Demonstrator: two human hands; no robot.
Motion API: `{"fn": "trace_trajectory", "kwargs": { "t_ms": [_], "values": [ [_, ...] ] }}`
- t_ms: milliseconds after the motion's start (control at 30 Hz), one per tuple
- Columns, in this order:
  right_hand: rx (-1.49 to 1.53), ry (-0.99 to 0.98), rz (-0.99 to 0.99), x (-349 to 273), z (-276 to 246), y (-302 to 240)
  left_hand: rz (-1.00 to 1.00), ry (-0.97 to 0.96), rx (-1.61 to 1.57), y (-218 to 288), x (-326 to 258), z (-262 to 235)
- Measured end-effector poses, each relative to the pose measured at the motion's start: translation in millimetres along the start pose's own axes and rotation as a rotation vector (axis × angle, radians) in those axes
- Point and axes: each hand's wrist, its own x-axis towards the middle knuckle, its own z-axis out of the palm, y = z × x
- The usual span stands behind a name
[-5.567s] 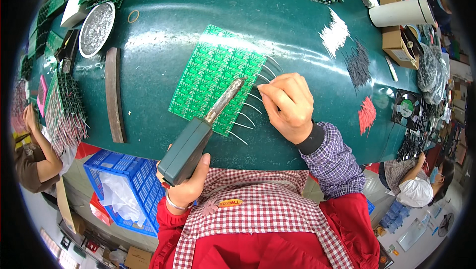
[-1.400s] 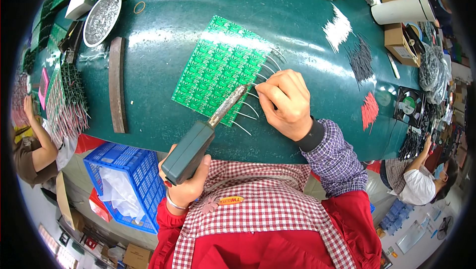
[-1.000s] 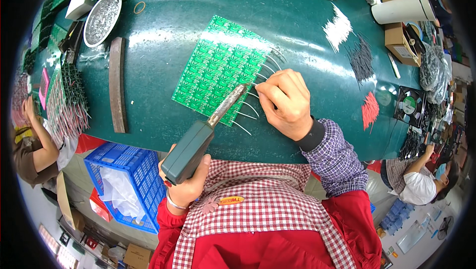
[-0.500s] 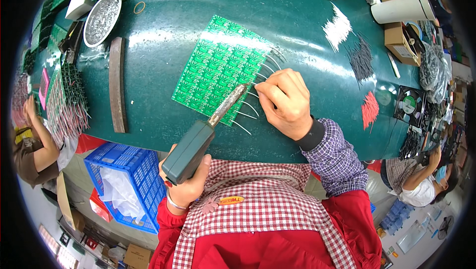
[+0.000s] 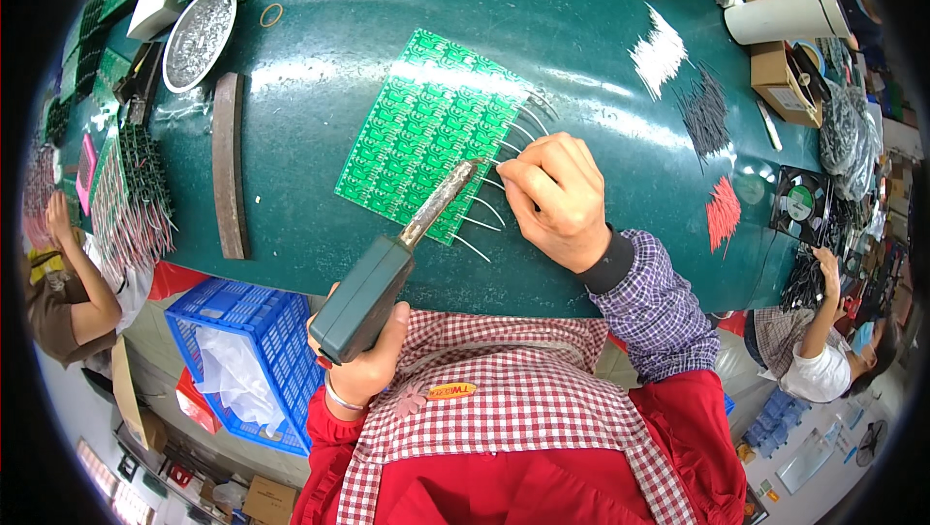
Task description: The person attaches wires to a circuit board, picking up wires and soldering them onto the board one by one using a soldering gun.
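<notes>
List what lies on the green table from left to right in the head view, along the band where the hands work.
Dark curved bar → soldering iron in the left hand → green circuit board panel → right hand → red wire bundle → black fan.

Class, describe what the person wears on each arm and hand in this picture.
The left hand is bare, with a thin silvery bangle at the wrist and red-painted nails. The right hand is bare too; its arm wears a purple-and-white checked sleeve over a dark inner cuff.
</notes>
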Motion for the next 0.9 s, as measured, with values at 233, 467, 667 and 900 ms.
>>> {"fn": "trace_trajectory", "kwargs": {
  "t_ms": [233,467,667,900],
  "values": [
    [0.003,-0.002,0.003,0,0,0,-0.109,-0.052,-0.013,4,3,0],
    [0.001,0.000,0.002,0,0,0,0.011,-0.060,0.042,4,4,-1],
    [-0.001,0.001,0.000,0,-1,0,-0.010,-0.059,0.033,6,6,-1],
    [-0.002,-0.004,0.006,0,-1,0,0.029,0.004,0.016,11,4,-3]
  ]
}}
